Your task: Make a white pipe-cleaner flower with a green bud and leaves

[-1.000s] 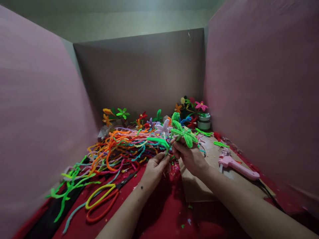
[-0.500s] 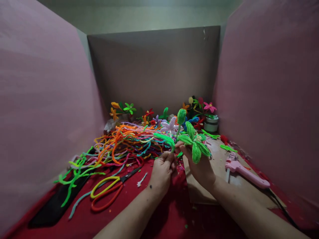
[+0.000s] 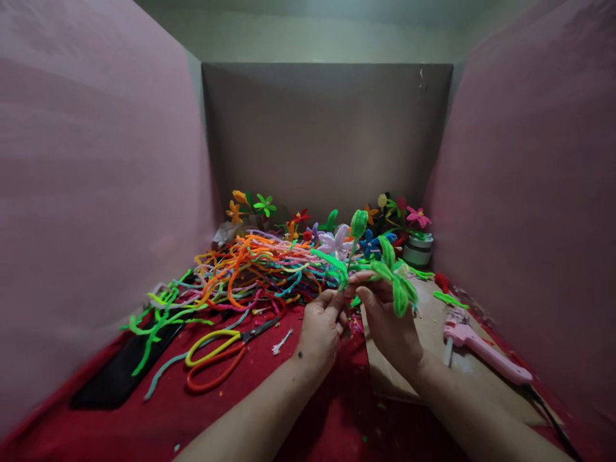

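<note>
Between my hands is a green pipe-cleaner flower spray: a bud (image 3: 359, 224) on an upright stem, a long curved leaf (image 3: 332, 262) on the left, and an open flower (image 3: 400, 292) leaning right. My left hand (image 3: 321, 330) pinches the spray's base, where the stems meet. My right hand (image 3: 392, 324) is just right of it, thumb and fingers closed in at the stem beside the left fingertips. The open flower covers part of the right hand, so the exact grip there is partly hidden.
Loose pipe cleaners (image 3: 255, 263) are heaped behind my left hand. Yellow-and-red-handled scissors (image 3: 216, 359) lie on the red cloth (image 3: 269, 410) near a black flat object (image 3: 120, 372). A pink glue gun (image 3: 486, 353) rests on a brown board (image 3: 433, 321). Finished flowers and a jar (image 3: 418, 249) stand behind.
The view has shifted, so everything sits slightly further right. The open flower has turned more side-on, and my right fingers have curled in at the stem. The left hand keeps its pinch.
</note>
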A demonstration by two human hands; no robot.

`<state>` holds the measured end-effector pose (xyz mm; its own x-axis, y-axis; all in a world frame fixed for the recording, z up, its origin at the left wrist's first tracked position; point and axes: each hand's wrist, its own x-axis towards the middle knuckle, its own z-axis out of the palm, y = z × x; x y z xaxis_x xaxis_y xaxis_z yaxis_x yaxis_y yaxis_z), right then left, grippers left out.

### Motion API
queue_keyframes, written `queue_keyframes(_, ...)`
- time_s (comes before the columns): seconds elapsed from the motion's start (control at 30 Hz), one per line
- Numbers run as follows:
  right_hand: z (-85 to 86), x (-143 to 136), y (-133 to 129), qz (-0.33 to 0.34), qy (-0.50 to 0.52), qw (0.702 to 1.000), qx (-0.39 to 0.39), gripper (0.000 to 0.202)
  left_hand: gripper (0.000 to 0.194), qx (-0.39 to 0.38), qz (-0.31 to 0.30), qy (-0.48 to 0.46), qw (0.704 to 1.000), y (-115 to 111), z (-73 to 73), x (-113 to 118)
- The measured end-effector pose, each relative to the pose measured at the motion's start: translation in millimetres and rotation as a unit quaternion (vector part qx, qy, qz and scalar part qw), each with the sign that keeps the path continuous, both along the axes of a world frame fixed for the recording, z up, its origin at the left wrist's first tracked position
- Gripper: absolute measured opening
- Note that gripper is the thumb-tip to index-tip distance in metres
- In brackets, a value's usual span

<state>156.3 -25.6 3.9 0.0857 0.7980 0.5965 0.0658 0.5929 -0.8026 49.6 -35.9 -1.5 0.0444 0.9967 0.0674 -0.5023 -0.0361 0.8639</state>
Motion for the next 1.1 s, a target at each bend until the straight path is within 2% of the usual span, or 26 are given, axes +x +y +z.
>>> queue_keyframes(0.13, 7.7, -14.7, 4.2, 0.071, 0.139, 0.987, -0.043, 0.022, 0.03, 0.074, 0.074, 0.146, 0.984, 6.5, -4.1, -4.3)
queue_keyframes(0.27, 5.6, -22.4, 11.5, 0.063, 0.197, 0.976, -0.073, 0.03, 0.025, 0.11, 0.127, 0.257, 0.952, 9.3, -11.4, -6.1)
queue_keyframes(0.4, 4.0, -23.5, 15.0, 0.072, 0.216, 0.957, -0.178, 0.028, 0.021, 0.178, 0.187, 0.354, 0.899, 10.7, -13.8, -6.8)
queue_keyframes(0.47, 4.5, -22.5, 11.3, 0.066, 0.188, 0.959, -0.202, 0.027, 0.019, 0.19, 0.193, 0.373, 0.887, 12.2, -13.6, -8.1)
queue_keyframes(0.53, 6.2, -21.2, 5.5, 0.042, 0.159, 0.97, -0.18, 0.027, 0.018, 0.192, 0.206, 0.391, 0.876, 13.8, -13.0, -10.1)
queue_keyframes(0.63, 12.0, -19.4, -0.9, 0.006, 0.125, 0.987, -0.102, 0.03, 0.016, 0.197, 0.226, 0.417, 0.858, 14.0, -11.6, -12.5)
queue_keyframes(0.7, 17.7, -18.0, -1.0, 0.004, 0.095, 0.993, -0.073, 0.036, 0.011, 0.205, 0.235, 0.42, 0.852, 12.3, -10.3, -13.3)
queue_keyframes(0.8, 25.9, -15.4, 2.5, 0.014, 0.043, 0.996, -0.083, 0.036, 0.006, 0.211, 0.236, 0.407, 0.857, 9.4, -8.4, -14.0)
queue_keyframes(0.97, 31.5, -14.3, 4.8, 0.001, 0.025, 0.997, -0.069, 0.027, 0.006, 0.212, 0.221, 0.39, 0.868, 9.0, -6.3, -17.3)
queue_keyframes(1.1, 28.1, -17.0, 5.7, 0.034, 0.05, 0.995, -0.083, 0.024, 0.005, 0.206, 0.219, 0.421, 0.856, 8.8, -5.3, -18.4)
